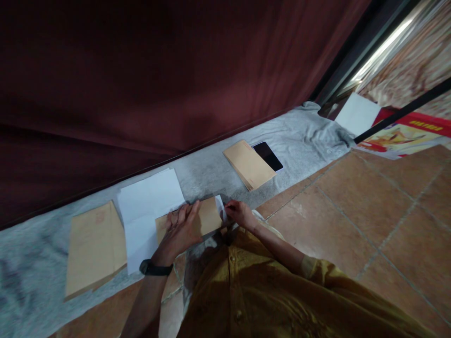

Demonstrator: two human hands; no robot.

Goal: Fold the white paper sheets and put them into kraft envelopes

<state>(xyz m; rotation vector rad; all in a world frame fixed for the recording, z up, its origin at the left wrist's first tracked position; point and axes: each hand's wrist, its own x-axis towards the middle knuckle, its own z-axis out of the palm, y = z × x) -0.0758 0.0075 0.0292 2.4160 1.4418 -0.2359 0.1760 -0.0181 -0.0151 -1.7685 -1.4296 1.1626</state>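
Note:
A brown envelope (208, 217) lies on the grey cloth (211, 171) in front of me. My left hand (179, 231), with a black watch on the wrist, rests flat on the envelope with fingers stretched out. My right hand (240, 213) pinches a folded white paper (220, 206) that sticks out of the envelope's right end. A stack of white sheets (148, 209) lies just left of the envelope, partly under it.
A pile of brown envelopes (93, 246) sits at the left, another pile (248, 164) at the right beside a black phone (268, 156). A dark red curtain (158, 70) hangs behind. Tiled floor (369, 211), a white sheet (357, 113) and a printed poster (405, 134) lie at right.

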